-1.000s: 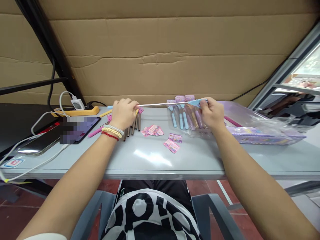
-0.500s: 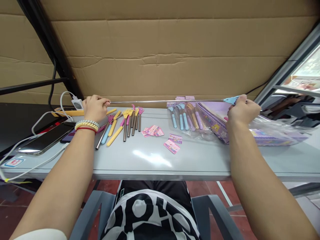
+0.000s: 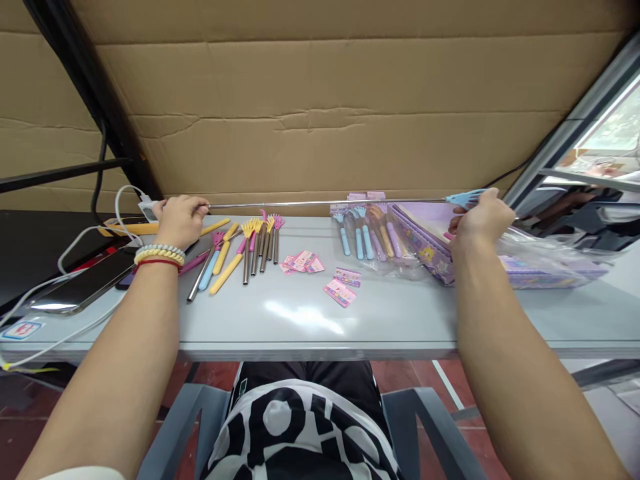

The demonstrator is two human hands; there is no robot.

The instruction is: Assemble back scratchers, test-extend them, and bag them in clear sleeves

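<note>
A telescopic back scratcher [image 3: 320, 202] is stretched out level above the back of the table. My left hand [image 3: 181, 220] is closed on its thin metal end. At the other end my right hand [image 3: 483, 217] grips the light blue claw head [image 3: 464, 198], which partly sticks out of the fingers. Near my left hand lie several collapsed back scratchers [image 3: 255, 243] with yellow and pink claws, and loose yellow, blue and pink handles [image 3: 227, 275]. Pink cards [image 3: 303, 261] lie in the middle, with two more cards [image 3: 341, 291] closer to me.
Several packed back scratchers [image 3: 367, 237] in clear bags lie right of the middle. Beside them is a purple printed box [image 3: 425, 247] with clear plastic over its right side. On the left are a phone [image 3: 83, 283], a charger [image 3: 149, 209] and white cables. Cardboard [image 3: 320, 100] stands behind the table.
My left hand has shifted slightly left with the rod's end. My right hand keeps its grip, and a little more of the blue claw shows. The view has moved slightly.
</note>
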